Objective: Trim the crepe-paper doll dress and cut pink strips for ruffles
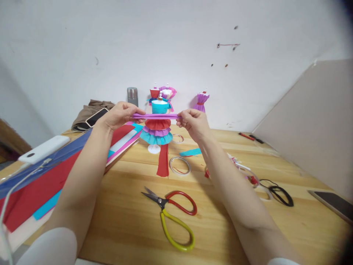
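Observation:
A narrow folded purple paper strip [161, 116] is stretched level between my two hands. My left hand [122, 113] pinches its left end and my right hand [194, 122] pinches its right end. The strip passes in front of the waist of a small dress form [159, 107] on a round white base. That form wears a teal top and ruffled red, purple and teal layers [156, 137]. Below it a red paper strip [163, 162] lies on the table. Scissors [163, 202] with red and yellow handles lie partly open nearer to me.
Coloured paper sheets [38, 187] and a white power bank [44, 149] lie at the left. Tape rolls [180, 165] sit mid-table. More dressed forms [202, 101] and a flask [132, 96] stand by the wall. A black cord [281, 193] and phone [335, 204] are at right.

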Demonstrator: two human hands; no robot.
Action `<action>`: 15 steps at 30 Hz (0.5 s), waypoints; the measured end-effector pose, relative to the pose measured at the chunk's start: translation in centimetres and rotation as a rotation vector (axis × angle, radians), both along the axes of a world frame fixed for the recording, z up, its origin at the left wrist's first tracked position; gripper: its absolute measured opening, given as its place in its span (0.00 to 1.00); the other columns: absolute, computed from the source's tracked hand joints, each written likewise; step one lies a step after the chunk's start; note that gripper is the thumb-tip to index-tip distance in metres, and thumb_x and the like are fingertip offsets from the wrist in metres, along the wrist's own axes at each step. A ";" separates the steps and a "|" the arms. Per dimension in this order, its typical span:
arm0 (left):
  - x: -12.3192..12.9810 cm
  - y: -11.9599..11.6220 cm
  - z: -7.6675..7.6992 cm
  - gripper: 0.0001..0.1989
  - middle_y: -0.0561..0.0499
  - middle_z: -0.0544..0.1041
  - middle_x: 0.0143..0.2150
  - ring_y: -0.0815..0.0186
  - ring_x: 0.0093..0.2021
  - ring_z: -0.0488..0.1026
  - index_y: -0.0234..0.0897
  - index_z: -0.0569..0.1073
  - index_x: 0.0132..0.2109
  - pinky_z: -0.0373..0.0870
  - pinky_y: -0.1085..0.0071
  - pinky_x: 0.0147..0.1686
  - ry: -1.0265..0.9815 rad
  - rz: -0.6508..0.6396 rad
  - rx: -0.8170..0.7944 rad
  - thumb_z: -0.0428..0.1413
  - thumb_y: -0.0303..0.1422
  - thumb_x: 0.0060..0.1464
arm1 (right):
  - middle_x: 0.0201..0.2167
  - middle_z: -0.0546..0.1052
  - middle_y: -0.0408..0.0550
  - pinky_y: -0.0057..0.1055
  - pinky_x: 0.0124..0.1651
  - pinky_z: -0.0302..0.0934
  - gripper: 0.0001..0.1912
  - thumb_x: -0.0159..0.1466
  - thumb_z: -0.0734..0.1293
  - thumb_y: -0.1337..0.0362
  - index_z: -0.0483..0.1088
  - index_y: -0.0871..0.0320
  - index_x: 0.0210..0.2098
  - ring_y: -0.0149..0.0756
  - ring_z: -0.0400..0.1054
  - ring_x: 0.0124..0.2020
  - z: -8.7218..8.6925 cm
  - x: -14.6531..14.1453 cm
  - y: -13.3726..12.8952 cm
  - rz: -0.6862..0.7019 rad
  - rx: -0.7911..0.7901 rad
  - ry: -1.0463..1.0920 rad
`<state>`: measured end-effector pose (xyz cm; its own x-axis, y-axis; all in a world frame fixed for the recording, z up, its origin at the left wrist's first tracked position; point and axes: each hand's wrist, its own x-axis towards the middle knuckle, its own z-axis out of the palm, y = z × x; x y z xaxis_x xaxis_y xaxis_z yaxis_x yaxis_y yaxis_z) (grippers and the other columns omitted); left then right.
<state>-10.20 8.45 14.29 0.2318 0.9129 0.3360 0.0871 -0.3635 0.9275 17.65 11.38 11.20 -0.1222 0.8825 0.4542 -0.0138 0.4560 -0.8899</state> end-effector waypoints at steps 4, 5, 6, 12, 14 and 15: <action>0.7 -0.2 0.2 0.13 0.47 0.79 0.26 0.65 0.27 0.76 0.30 0.81 0.35 0.76 0.68 0.34 0.077 0.142 0.071 0.68 0.34 0.42 | 0.22 0.76 0.44 0.33 0.32 0.67 0.09 0.55 0.75 0.60 0.74 0.55 0.31 0.35 0.73 0.26 -0.5 -0.3 0.2 -0.042 0.115 -0.066; 0.9 -0.3 0.3 0.13 0.48 0.79 0.26 0.65 0.27 0.76 0.30 0.82 0.37 0.76 0.69 0.33 0.100 0.156 0.073 0.68 0.32 0.42 | 0.22 0.76 0.43 0.33 0.33 0.67 0.09 0.54 0.76 0.61 0.75 0.55 0.33 0.35 0.73 0.26 -0.6 -0.3 0.3 -0.057 0.148 -0.076; 0.9 -0.3 0.4 0.14 0.48 0.79 0.27 0.65 0.27 0.76 0.30 0.82 0.39 0.75 0.69 0.33 0.121 0.166 0.074 0.68 0.31 0.42 | 0.22 0.77 0.43 0.33 0.34 0.67 0.10 0.54 0.76 0.62 0.76 0.55 0.35 0.36 0.74 0.27 -0.8 -0.2 0.4 -0.077 0.179 -0.090; 0.7 0.4 0.3 0.13 0.49 0.81 0.29 0.66 0.28 0.76 0.31 0.83 0.39 0.70 0.72 0.31 0.312 0.278 0.146 0.68 0.27 0.41 | 0.25 0.79 0.45 0.36 0.37 0.68 0.10 0.54 0.75 0.61 0.78 0.54 0.36 0.40 0.76 0.30 -1.5 -0.1 1.2 -0.165 0.267 -0.182; 0.6 0.4 0.3 0.11 0.49 0.81 0.30 0.66 0.30 0.75 0.30 0.83 0.38 0.70 0.72 0.32 0.368 0.304 0.158 0.68 0.27 0.43 | 0.26 0.80 0.46 0.37 0.38 0.68 0.09 0.54 0.75 0.64 0.78 0.54 0.36 0.40 0.76 0.31 -1.5 -0.1 1.2 -0.170 0.267 -0.179; 0.7 0.4 0.4 0.11 0.49 0.82 0.31 0.67 0.31 0.75 0.30 0.83 0.38 0.69 0.72 0.33 0.390 0.312 0.160 0.67 0.27 0.44 | 0.27 0.80 0.46 0.37 0.39 0.69 0.09 0.54 0.75 0.65 0.79 0.54 0.36 0.39 0.76 0.31 -1.5 -0.1 1.2 -0.170 0.264 -0.177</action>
<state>-9.54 8.84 14.66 0.0924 0.9027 0.4201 0.5417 -0.3996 0.7395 17.58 12.61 9.68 -0.0807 0.7524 0.6538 0.2260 0.6527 -0.7231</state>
